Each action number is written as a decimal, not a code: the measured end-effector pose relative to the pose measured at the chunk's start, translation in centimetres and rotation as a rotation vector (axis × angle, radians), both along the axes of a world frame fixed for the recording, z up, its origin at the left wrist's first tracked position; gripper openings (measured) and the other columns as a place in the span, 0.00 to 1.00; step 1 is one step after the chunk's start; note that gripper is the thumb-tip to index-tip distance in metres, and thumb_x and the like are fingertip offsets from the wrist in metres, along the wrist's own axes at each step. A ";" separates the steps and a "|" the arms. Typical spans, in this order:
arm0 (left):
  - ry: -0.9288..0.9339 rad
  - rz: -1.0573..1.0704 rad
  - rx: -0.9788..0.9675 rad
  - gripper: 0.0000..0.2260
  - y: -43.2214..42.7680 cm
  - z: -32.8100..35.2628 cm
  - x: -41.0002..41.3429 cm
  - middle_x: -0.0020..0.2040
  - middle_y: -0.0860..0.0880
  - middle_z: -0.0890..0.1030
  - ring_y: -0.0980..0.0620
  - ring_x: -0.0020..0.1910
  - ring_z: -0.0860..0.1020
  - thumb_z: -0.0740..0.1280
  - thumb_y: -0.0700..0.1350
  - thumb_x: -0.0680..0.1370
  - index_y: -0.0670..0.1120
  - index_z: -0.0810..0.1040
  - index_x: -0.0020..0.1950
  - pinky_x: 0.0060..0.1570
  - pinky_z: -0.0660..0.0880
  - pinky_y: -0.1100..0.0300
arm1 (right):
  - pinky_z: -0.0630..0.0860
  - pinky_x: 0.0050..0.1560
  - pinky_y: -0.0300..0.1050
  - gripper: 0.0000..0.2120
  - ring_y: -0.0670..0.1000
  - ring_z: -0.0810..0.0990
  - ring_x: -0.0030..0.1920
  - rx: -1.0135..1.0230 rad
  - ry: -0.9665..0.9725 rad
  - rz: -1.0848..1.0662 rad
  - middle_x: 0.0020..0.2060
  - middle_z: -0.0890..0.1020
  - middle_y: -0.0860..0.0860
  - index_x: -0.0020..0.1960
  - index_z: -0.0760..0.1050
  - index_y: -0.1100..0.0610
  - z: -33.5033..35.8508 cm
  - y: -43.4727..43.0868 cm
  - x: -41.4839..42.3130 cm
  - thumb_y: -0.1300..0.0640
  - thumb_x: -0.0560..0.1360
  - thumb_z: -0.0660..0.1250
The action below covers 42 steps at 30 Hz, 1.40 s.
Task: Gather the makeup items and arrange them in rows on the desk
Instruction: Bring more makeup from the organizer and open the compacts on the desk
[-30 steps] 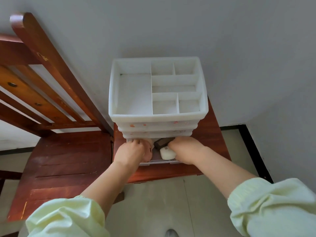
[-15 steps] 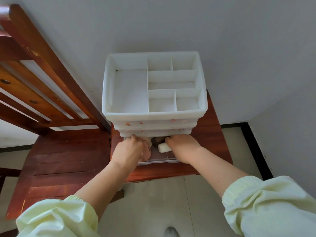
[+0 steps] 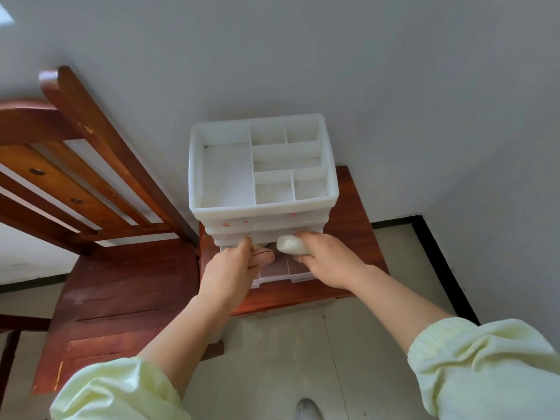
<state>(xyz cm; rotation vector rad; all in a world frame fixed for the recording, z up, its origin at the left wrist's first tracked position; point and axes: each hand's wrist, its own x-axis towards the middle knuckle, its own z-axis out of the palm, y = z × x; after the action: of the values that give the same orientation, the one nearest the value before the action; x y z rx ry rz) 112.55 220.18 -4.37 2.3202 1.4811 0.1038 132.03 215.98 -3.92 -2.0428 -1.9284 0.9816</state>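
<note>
Both hands meet at the lower centre of the frame, against the front of a white plastic organizer (image 3: 263, 211). The left hand (image 3: 228, 269) reaches up from the lower left with its back to the camera. Its fingers curl round a soft-looking pink item (image 3: 264, 256) marked with a thin dark line. The right hand (image 3: 331, 262) comes in from the lower right, fingers and thumb wrapped round a smooth, rounded white item (image 3: 290, 245). Both items are held just above a clear drawer (image 3: 274, 272) pulled out at the organizer's base.

Much of the pink item is hidden behind the left hand, and what either item is cannot be told. The drawer's contents are hard to make out. Pale yellow sleeves (image 3: 485, 368) with gathered cuffs are cut off at the bottom edge.

The organizer's open top is divided into square and oblong compartments, and small orange-red marks dot its front. It stands on a glossy reddish wooden table (image 3: 357, 237), just beside a slatted wooden chair (image 3: 121, 286) at the left.
</note>
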 end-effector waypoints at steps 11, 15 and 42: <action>-0.364 -0.052 -0.131 0.13 -5.7 10.6 2.2 0.44 0.52 0.82 0.50 0.42 0.79 0.73 0.50 0.72 0.49 0.77 0.53 0.44 0.79 0.54 | 0.79 0.48 0.44 0.14 0.50 0.82 0.52 0.093 0.653 -0.870 0.52 0.83 0.51 0.60 0.74 0.54 11.6 -13.4 -2.2 0.52 0.76 0.70; -0.363 -0.266 -0.137 0.12 -10.2 13.1 2.9 0.44 0.52 0.81 0.52 0.41 0.78 0.72 0.50 0.72 0.49 0.77 0.53 0.41 0.76 0.58 | 0.79 0.55 0.54 0.15 0.54 0.84 0.51 0.203 0.807 -1.144 0.52 0.84 0.54 0.60 0.75 0.55 14.3 -21.2 -4.7 0.54 0.75 0.70; -0.173 -1.859 -0.433 0.09 -87.1 18.5 -19.4 0.38 0.49 0.79 0.48 0.39 0.78 0.67 0.50 0.73 0.44 0.75 0.43 0.31 0.67 0.61 | 0.81 0.49 0.51 0.13 0.57 0.86 0.44 0.855 0.424 -2.589 0.45 0.86 0.58 0.55 0.78 0.60 20.5 -95.1 -53.3 0.58 0.72 0.73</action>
<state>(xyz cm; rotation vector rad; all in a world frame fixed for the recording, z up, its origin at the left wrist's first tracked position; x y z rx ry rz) 93.12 133.03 14.12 2.2366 -0.9414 -0.4389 78.76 120.91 16.62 -1.4924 0.9643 -0.2455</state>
